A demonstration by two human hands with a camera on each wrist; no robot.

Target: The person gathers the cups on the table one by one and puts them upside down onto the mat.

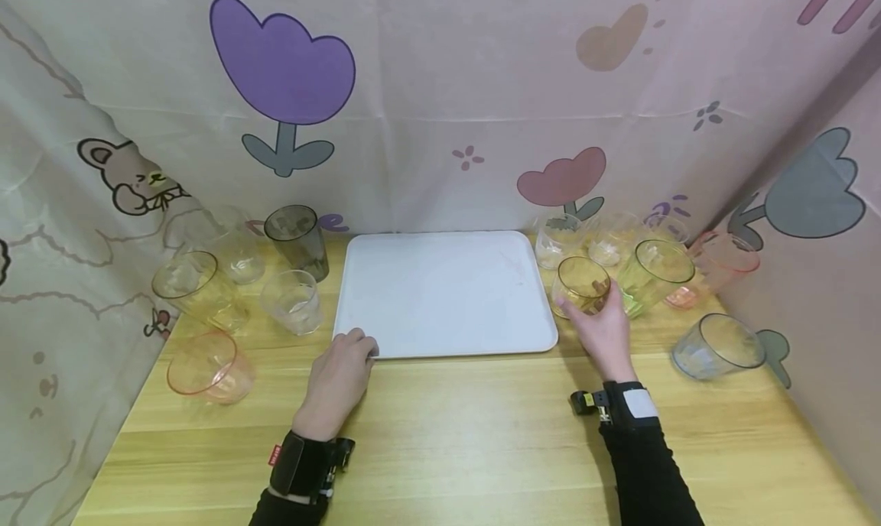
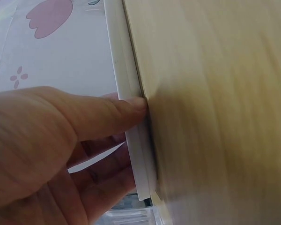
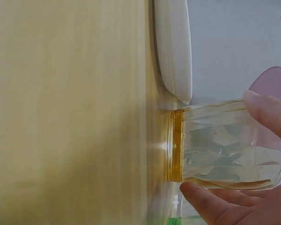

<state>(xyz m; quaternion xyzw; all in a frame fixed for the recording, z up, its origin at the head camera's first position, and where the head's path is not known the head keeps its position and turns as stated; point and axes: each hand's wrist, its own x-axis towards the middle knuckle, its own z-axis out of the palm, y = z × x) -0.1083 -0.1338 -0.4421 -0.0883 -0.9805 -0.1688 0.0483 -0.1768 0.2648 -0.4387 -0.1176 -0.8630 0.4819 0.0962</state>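
A white rectangular tray (image 1: pixel 447 297) lies flat near the back of the table. My left hand (image 1: pixel 340 373) pinches its near-left corner, the thumb (image 2: pixel 126 112) against the outer side and the fingers over the rim. Just off the tray's right edge, an amber glass (image 1: pixel 577 280) stands upright in my right hand (image 1: pixel 606 342). In the right wrist view the thumb and fingers hold this see-through glass (image 3: pixel 220 145) from opposite sides, its thick base close to the tabletop. Right beside those fingers stands a green glass (image 1: pixel 650 277).
Several clear glasses (image 1: pixel 556 243) line the back right, with a pink glass (image 1: pixel 723 262) and a blue-grey glass (image 1: pixel 716 350) near them. On the left are a dark grey glass (image 1: pixel 299 243), a yellow glass (image 1: pixel 206 293), a pink glass (image 1: pixel 213 369) and clear glasses (image 1: pixel 292 304). Printed curtains (image 1: pixel 427 75) border the table.
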